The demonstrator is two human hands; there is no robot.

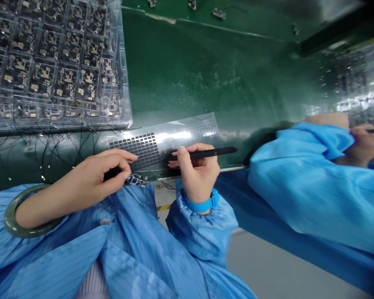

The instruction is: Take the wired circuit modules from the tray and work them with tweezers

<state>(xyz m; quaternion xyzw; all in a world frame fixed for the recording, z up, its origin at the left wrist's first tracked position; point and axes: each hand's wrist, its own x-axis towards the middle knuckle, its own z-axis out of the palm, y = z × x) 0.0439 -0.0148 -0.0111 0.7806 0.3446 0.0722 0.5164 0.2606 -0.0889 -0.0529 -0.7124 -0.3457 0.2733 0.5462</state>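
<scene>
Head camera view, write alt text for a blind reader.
A person's left hand holds a small circuit board while the right hand holds a black tool over a clear sheet bearing rows of dark pieces. A tray of boards sits upper left; a co-worker's blue sleeve is at right.

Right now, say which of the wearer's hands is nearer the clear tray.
Left. The left hand, holding a small board, is below the clear tray in view; the right hand, holding a black tool, is farther right.

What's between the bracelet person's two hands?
The head view shows a clear sheet bearing small black rectangles, and a circuit board pinched in the left hand, pointing toward the right hand.
</scene>
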